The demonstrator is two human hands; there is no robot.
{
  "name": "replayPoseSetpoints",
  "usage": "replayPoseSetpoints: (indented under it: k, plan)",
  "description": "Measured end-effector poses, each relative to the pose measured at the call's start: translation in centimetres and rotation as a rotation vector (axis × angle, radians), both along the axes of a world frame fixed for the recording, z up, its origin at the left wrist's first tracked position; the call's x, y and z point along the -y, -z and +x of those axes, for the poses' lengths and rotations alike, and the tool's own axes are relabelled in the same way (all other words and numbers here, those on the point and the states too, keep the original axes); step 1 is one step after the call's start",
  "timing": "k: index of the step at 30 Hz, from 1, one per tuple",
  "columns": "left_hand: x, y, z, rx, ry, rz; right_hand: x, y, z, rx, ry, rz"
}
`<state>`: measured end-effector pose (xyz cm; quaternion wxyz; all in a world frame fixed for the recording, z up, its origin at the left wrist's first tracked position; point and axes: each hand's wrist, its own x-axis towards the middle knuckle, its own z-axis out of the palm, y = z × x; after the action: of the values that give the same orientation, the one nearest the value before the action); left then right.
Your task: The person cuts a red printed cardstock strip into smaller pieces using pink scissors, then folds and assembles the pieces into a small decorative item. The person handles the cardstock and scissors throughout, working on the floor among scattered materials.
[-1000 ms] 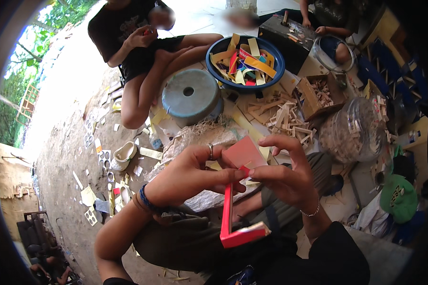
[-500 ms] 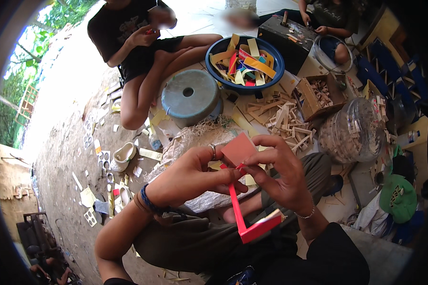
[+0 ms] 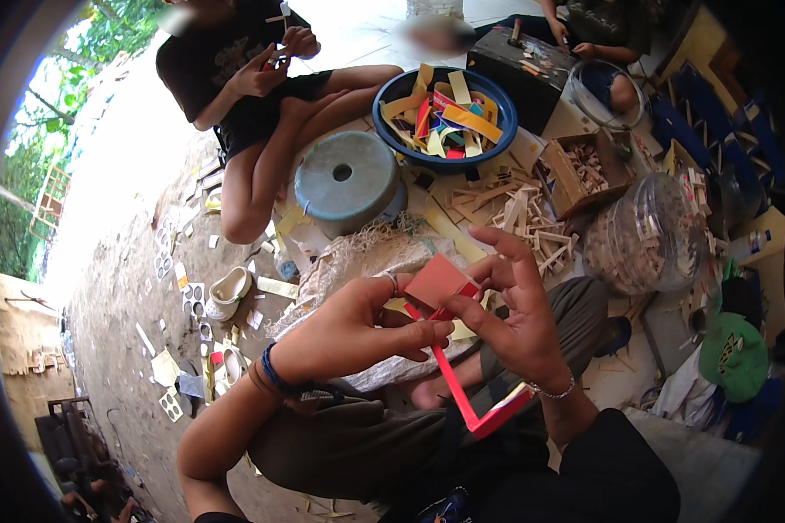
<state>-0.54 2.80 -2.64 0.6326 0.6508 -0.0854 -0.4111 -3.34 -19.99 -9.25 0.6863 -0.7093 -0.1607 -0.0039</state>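
- Beige clog (image 3: pixel 227 292): on the ground, left of the seated worker and well apart from both hands.
- White woven sack (image 3: pixel 336 270): spread behind and beneath the left forearm and hand.
- Left hand (image 3: pixel 358 327): thumb and fingers brought together on the upper end of the red strip; the nearer hand to that end.
- Coral square panel (image 3: pixel 436 281): between the two hands, tilted, just above the strip's upper end; whether panel and strip are joined cannot be told behind the fingers.
- Red strip (image 3: pixel 473 418): L-shaped, held clear in the air. Its long limb slopes from the left fingertips down and rightward to the corner, its lowest point; the short limb turns up toward the right wrist, contact there unclear.
- Right hand (image 3: pixel 519 327): thumb and a bent finger pinched on the panel's right edge, another finger raised free; nearer to the panel than the left palm.
- Wooden offcuts (image 3: pixel 541 235): heaped beyond the right hand, apart from it.
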Motion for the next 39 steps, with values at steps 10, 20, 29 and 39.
replayPoseSetpoints:
  k: [10,20,29,39]
  plan:
    - [0.1,1.1,0.4,0.249,-0.003,0.137,-0.2,-0.8,0.0,-0.222,-0.026,0.172]
    - [0.5,1.1,0.2,0.429,-0.212,0.101,-0.7,0.1,-0.4,-0.343,-0.022,0.39]
    - [0.8,1.5,0.4,0.293,-0.273,-0.041,-3.1,2.1,-0.9,-0.332,-0.095,0.504]
    - [0.0,1.2,0.2,0.276,-0.238,-0.052,-3.0,1.9,-0.4,-0.403,-0.075,0.557]
